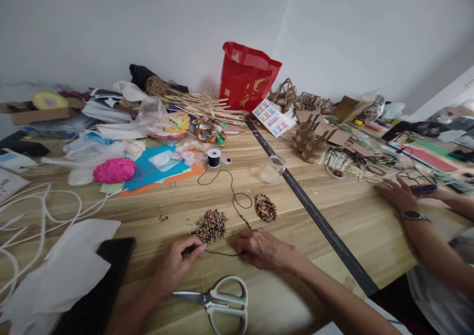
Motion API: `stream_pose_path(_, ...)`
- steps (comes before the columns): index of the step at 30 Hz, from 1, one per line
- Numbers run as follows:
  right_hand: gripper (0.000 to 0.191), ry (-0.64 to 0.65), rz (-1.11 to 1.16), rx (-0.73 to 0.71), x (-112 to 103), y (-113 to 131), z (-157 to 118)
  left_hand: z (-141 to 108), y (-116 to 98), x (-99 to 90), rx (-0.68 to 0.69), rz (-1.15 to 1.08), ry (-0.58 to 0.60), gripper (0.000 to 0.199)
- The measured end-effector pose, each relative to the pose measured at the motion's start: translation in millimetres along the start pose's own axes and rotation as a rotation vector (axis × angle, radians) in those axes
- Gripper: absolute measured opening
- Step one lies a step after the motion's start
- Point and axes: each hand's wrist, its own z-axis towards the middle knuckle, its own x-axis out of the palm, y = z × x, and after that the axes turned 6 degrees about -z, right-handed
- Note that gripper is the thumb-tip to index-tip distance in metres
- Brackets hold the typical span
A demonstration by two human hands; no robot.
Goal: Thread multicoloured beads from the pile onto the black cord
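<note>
My left hand (179,258) pinches at the near edge of a pile of small multicoloured beads (212,225), its fingertips at one end of a thin black cord (224,253). That cord runs across to my right hand (262,248), whose fingers are curled down on it. Beyond the right hand the cord carries a short row of threaded beads (243,220), then loops back to a spool of black cord (214,158). A coiled beaded strand (265,208) lies beside it. Scissors (225,300) with pale handles lie open nearest me.
An open clear jar (272,169) stands beyond the strand. A black strip (318,214) crosses the table. Pink yarn (114,170), coloured paper (157,164) and a red bag (248,78) are farther back. Another person's hand (394,194) rests at right; white cables (44,206) lie left.
</note>
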Motion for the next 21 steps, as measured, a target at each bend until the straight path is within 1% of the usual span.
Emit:
stream_pose_path(1, 0.004, -0.011, 0.02, 0.004, -2.7, -3.1, -2.9, 0.1, 0.5, 0.3, 0.004, 0.001, 0.003, 0.03)
stream_pose_path(3, 0.008, -0.074, 0.081, 0.028, -8.3, -10.1, -8.1, 0.3, 1.9, 0.8, 0.01, 0.006, 0.008, 0.031)
stream_pose_path(6, 0.009, -0.24, 0.194, 0.128, -15.5, -18.4, -12.1, 0.9, 4.2, 0.8, 0.014, 0.008, 0.001, 0.03)
stream_pose_path(8, 0.008, -0.331, 0.273, 0.156, -17.5, -18.4, -10.3, 1.2, 5.1, 0.4, 0.023, 0.004, 0.001, 0.029)
stream_pose_path(10, 0.008, -0.386, 0.335, 0.147, -16.4, -12.7, -4.3, 1.5, 5.1, 0.2, 0.032, 0.001, 0.006, 0.028)
stream_pose_path(13, 0.005, -0.395, 0.371, 0.08, -10.0, 3.2, 10.9, 1.7, 3.2, 0.3, 0.045, 0.007, 0.001, 0.027)
stream_pose_path(14, 0.003, -0.379, 0.368, 0.057, -7.0, 9.0, 16.8, 1.7, 2.2, 0.4, 0.048, 0.01, -0.002, 0.026)
stream_pose_path(15, 0.006, -0.354, 0.36, 0.027, -3.7, 14.4, 22.8, 1.7, 1.2, 0.5, 0.052, 0.011, -0.008, 0.026)
stream_pose_path(17, 0.02, -0.324, 0.325, 0.002, 3.7, 23.3, 34.3, 1.7, -0.6, 0.5, 0.054, 0.002, -0.017, 0.026)
stream_pose_path(19, 0.03, -0.337, 0.284, -0.015, 11.6, 28.9, 44.2, 1.8, -1.5, 0.1, 0.053, -0.018, -0.021, 0.026)
stream_pose_path(21, 0.036, -0.337, 0.262, -0.032, 19.7, 31.6, 51.8, 2.0, -1.1, -0.4, 0.053, -0.036, -0.025, 0.026)
